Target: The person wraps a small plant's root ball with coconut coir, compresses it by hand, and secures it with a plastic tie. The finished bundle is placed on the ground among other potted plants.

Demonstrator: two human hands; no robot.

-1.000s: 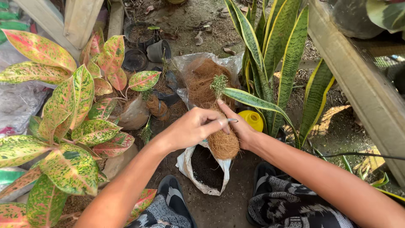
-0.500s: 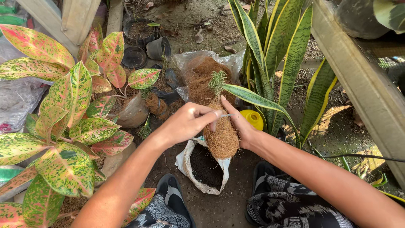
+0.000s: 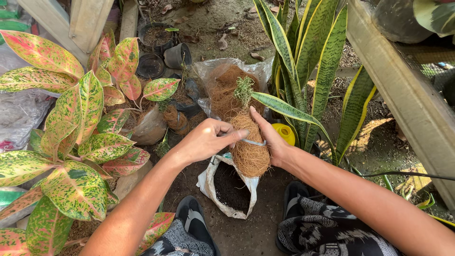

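1. Head view: the left hand [image 3: 206, 140] is curled, and its thumb and fingers pinch a thin pale string [image 3: 253, 142] that runs across the coconut-fibre ball [image 3: 249, 147].
2. The right hand [image 3: 271, 137] is at 3 o'clock of the ball. Its fingers are together and pressed against the fibre, and the thumb side is hidden, so I cannot tell how firmly it grips.
3. The fibre ball is near the middle of the view, held above a white bag of dark soil [image 3: 227, 187], which is at 6 o'clock of it.
4. A small green plant [image 3: 244, 90] stands out of the top of the ball, at 12 o'clock.
5. Behind it there is a clear plastic bag of loose fibre [image 3: 218, 80].
6. A yellow cap [image 3: 286, 132] is just beside the right hand, maybe a small lid.
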